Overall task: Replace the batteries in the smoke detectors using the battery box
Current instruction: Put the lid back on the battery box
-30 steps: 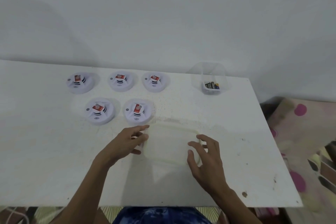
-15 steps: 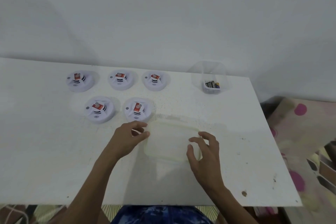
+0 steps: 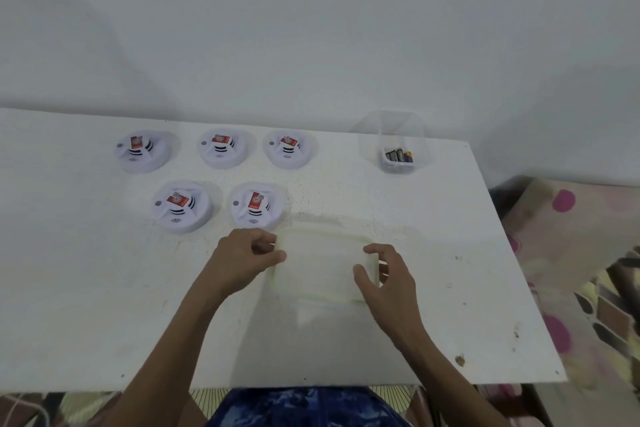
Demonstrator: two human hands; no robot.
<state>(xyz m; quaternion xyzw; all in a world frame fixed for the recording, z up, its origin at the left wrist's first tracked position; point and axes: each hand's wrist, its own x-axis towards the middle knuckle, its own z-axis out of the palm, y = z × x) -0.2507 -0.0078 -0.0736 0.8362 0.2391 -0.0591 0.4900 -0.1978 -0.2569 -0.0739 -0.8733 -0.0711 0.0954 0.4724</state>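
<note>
Left hand (image 3: 242, 262) and right hand (image 3: 389, 282) now grip the cloudy box (image 3: 320, 263).

A plain white wall (image 3: 311, 28) fills the upper half of the view, evenly lit with soft grey shadows across it. Against it stands a white worktop (image 3: 86, 288), speckled and scuffed, with a brown stain (image 3: 460, 360) near its front right corner. To the right lies a pale cloth (image 3: 588, 218) with pink dots, and patterned fabric (image 3: 52, 406) shows below the front edge.
</note>
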